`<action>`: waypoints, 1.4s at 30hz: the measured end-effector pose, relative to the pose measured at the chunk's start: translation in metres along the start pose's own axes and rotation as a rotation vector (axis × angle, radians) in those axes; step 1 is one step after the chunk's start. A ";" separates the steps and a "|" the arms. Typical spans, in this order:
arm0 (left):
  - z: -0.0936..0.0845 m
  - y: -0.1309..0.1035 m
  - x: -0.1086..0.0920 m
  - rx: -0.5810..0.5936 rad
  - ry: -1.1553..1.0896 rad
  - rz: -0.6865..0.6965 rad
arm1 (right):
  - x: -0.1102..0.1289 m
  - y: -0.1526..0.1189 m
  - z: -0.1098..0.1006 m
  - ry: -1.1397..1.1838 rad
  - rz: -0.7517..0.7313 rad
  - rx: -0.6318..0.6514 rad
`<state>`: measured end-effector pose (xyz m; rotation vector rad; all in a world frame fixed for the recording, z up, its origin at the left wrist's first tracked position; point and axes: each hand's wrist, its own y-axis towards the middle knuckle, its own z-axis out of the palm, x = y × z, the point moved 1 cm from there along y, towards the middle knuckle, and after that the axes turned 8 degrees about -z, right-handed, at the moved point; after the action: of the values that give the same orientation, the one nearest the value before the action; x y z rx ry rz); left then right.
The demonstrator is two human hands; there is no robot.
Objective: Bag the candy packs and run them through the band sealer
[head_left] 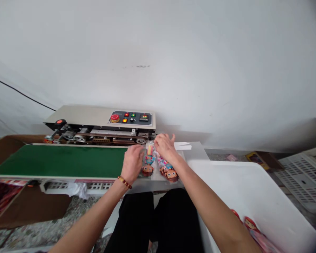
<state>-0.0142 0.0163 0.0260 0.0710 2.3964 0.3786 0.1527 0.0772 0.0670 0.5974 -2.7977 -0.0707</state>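
Note:
A clear plastic bag (149,159) with a small doll-like cartoon figure in it lies by the inlet of a band sealer (100,116). My left hand (132,161) is closed at this bag's left edge, its fingers bent and slightly blurred. Over the bag's upper right edge, my right hand (165,146) pinches the plastic with thumb and forefinger while its other fingers stick out. More bagged figures (170,173) in similar clear plastic lie under my right wrist, overlapping each other. Part of their wrapping is hidden by the hand.
A green conveyor belt (68,161) runs left along the sealer, whose panel has lit buttons and a red stop knob (114,118). At right stands a white tub (226,182) with red-haired figures (250,223) in it. A cardboard box (39,207) and white crates (305,179) flank the area.

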 end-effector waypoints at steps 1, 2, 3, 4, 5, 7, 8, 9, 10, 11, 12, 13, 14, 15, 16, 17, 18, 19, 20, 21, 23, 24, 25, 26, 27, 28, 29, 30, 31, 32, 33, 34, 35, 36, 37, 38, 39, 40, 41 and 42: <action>0.007 -0.007 0.002 0.050 0.073 0.100 | -0.003 0.002 0.005 -0.042 0.004 0.017; 0.014 -0.013 0.002 0.105 0.139 0.188 | -0.005 0.003 0.010 -0.072 0.002 0.021; 0.019 -0.018 0.001 0.150 0.196 0.252 | -0.006 0.004 0.013 -0.090 -0.004 0.012; 0.023 -0.022 -0.001 0.179 0.247 0.287 | -0.007 0.003 0.014 -0.098 -0.015 -0.003; 0.025 -0.025 -0.002 0.193 0.292 0.297 | -0.007 0.002 0.014 -0.099 -0.026 -0.021; 0.026 -0.026 -0.006 0.192 0.355 0.271 | -0.008 -0.005 0.009 -0.097 -0.039 -0.070; 0.025 -0.026 -0.007 0.184 0.374 0.250 | -0.010 -0.012 0.005 -0.101 -0.038 -0.099; 0.024 -0.026 -0.007 0.174 0.387 0.228 | -0.013 -0.020 0.000 -0.108 -0.036 -0.123; 0.021 -0.025 -0.006 0.165 0.395 0.205 | -0.017 -0.029 -0.004 -0.114 -0.039 -0.138; 0.018 -0.024 -0.003 0.162 0.399 0.185 | -0.022 -0.040 -0.007 -0.120 -0.049 -0.141; 0.014 -0.024 0.002 0.166 0.399 0.168 | -0.026 -0.051 -0.008 -0.123 -0.072 -0.131; 0.010 -0.023 0.009 0.175 0.397 0.153 | -0.031 -0.063 -0.008 -0.127 -0.103 -0.113; 0.004 -0.022 0.017 0.186 0.395 0.141 | -0.036 -0.073 -0.008 -0.132 -0.137 -0.094; -0.002 -0.021 0.026 0.197 0.393 0.131 | -0.039 -0.082 -0.006 -0.139 -0.167 -0.079; -0.009 -0.021 0.037 0.201 0.394 0.122 | -0.040 -0.089 -0.003 -0.147 -0.190 -0.066; -0.016 -0.020 0.046 0.188 0.401 0.106 | -0.040 -0.093 -0.001 -0.154 -0.205 -0.055; -0.023 -0.020 0.054 0.163 0.416 0.083 | -0.039 -0.096 0.002 -0.161 -0.213 -0.044; -0.029 -0.020 0.060 0.120 0.435 0.052 | -0.037 -0.096 0.004 -0.165 -0.213 -0.036; -0.032 -0.020 0.062 0.073 0.449 0.022 | -0.033 -0.095 0.005 -0.168 -0.210 -0.030; -0.034 -0.021 0.060 0.035 0.448 0.003 | -0.029 -0.092 0.006 -0.169 -0.204 -0.027; -0.027 -0.024 0.044 0.023 0.383 0.023 | -0.021 -0.084 0.007 -0.166 -0.190 -0.029; -0.020 -0.026 0.031 0.045 0.326 0.062 | -0.017 -0.080 0.007 -0.165 -0.188 -0.029; -0.011 -0.027 0.017 0.072 0.266 0.109 | -0.013 -0.075 0.007 -0.164 -0.190 -0.026; -0.001 -0.029 0.004 0.098 0.216 0.152 | -0.009 -0.070 0.008 -0.162 -0.195 -0.022; 0.008 -0.030 -0.009 0.108 0.182 0.178 | -0.006 -0.066 0.009 -0.157 -0.201 -0.015; 0.017 -0.030 -0.018 0.113 0.166 0.189 | -0.004 -0.062 0.010 -0.146 -0.206 -0.006; 0.025 -0.030 -0.024 0.117 0.166 0.186 | -0.002 -0.059 0.012 -0.128 -0.211 0.005; 0.030 -0.029 -0.027 0.126 0.180 0.174 | -0.002 -0.057 0.014 -0.107 -0.216 0.015; 0.034 -0.029 -0.027 0.139 0.205 0.161 | -0.002 -0.056 0.016 -0.085 -0.215 0.019; 0.035 -0.028 -0.025 0.156 0.237 0.155 | -0.003 -0.055 0.017 -0.066 -0.207 0.017; 0.036 -0.027 -0.021 0.177 0.270 0.160 | -0.004 -0.055 0.019 -0.050 -0.191 0.006; 0.035 -0.026 -0.016 0.200 0.300 0.177 | -0.006 -0.055 0.020 -0.037 -0.170 -0.014; 0.033 -0.026 -0.011 0.220 0.322 0.200 | -0.008 -0.054 0.021 -0.027 -0.146 -0.038; 0.031 -0.025 -0.007 0.234 0.338 0.224 | -0.009 -0.052 0.021 -0.017 -0.120 -0.063; 0.030 -0.026 -0.004 0.243 0.348 0.244 | -0.010 -0.048 0.020 -0.012 -0.094 -0.084; 0.028 -0.026 -0.002 0.246 0.356 0.259 | -0.011 -0.042 0.019 -0.015 -0.069 -0.099; 0.028 -0.027 -0.001 0.245 0.362 0.267 | -0.011 -0.035 0.018 -0.028 -0.045 -0.108; 0.027 -0.027 0.000 0.241 0.366 0.270 | -0.011 -0.028 0.017 -0.052 -0.026 -0.108; 0.027 -0.028 0.000 0.236 0.369 0.269 | -0.011 -0.020 0.017 -0.086 -0.014 -0.103; 0.027 -0.028 0.000 0.233 0.369 0.268 | -0.011 -0.012 0.016 -0.124 -0.011 -0.098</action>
<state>0.0048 -0.0038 -0.0016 0.4684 2.7970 0.2475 0.1631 0.0704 0.0475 0.6045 -2.8896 -0.2536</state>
